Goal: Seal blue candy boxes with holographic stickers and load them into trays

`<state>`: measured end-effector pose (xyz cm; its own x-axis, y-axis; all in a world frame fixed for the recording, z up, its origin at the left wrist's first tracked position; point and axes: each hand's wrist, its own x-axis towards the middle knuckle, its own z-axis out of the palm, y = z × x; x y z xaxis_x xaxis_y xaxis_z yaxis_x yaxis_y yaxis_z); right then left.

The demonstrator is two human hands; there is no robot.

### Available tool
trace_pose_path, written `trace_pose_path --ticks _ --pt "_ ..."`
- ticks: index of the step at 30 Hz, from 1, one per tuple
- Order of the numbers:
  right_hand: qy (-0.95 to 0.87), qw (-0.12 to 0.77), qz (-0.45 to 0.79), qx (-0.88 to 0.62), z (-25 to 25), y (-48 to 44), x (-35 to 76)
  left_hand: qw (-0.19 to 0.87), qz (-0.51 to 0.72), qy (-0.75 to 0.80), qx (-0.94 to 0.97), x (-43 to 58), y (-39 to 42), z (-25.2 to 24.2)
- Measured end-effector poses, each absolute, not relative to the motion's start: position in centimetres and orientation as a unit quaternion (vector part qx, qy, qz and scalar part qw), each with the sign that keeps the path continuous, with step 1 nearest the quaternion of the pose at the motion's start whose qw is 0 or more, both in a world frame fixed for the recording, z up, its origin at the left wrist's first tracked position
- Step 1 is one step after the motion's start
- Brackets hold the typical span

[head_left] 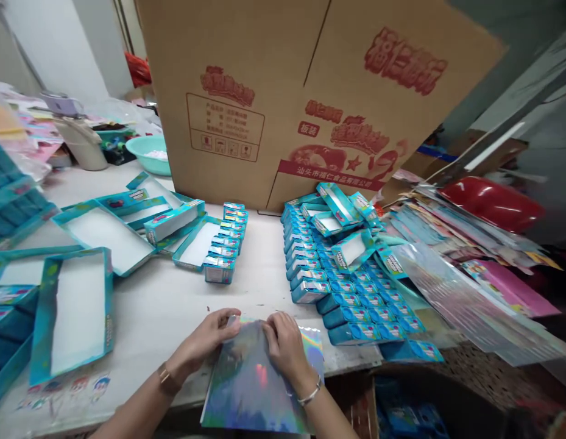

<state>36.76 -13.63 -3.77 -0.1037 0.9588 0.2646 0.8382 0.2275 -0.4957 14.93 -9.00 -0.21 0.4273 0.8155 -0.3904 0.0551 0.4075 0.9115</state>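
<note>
At the near edge of the worktop [182, 305], the left hand [209, 338] and right hand [285, 347] both pinch the far edge of a holographic foil bag [255, 390], fingers curled closed on its top corners. The bag looks thin, light, floppy and slick, so it is best gripped by its edges; its lower part overhangs the worktop. Rows of small teal boxes [346, 286] sit toward the right, open teal trays [77, 305] to the left, a large cardboard carton [287, 91] behind. Whether the bag's mouth is open is hidden by the fingers.
</note>
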Motion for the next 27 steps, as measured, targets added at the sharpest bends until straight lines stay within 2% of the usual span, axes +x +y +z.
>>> trace_pose_path --ticks 5,7,11,27 --pt "-0.777 0.250 0.078 -0.572 -2.9 -12.8 36.5 0.794 0.309 0.382 0.359 16.3 -9.5 -1.2" --pt "-0.796 0.238 0.057 -0.553 -2.2 -12.5 35.3 0.791 0.338 0.391 0.328 17.1 -9.6 -1.8" --pt "-0.802 0.230 0.099 -0.543 -1.3 -12.1 32.8 0.766 0.391 0.409 0.305 17.9 -9.5 -2.2" --pt "-0.820 0.316 0.048 -0.474 -3.2 -13.1 32.7 0.836 0.354 0.399 0.129 17.6 -8.9 -2.6"
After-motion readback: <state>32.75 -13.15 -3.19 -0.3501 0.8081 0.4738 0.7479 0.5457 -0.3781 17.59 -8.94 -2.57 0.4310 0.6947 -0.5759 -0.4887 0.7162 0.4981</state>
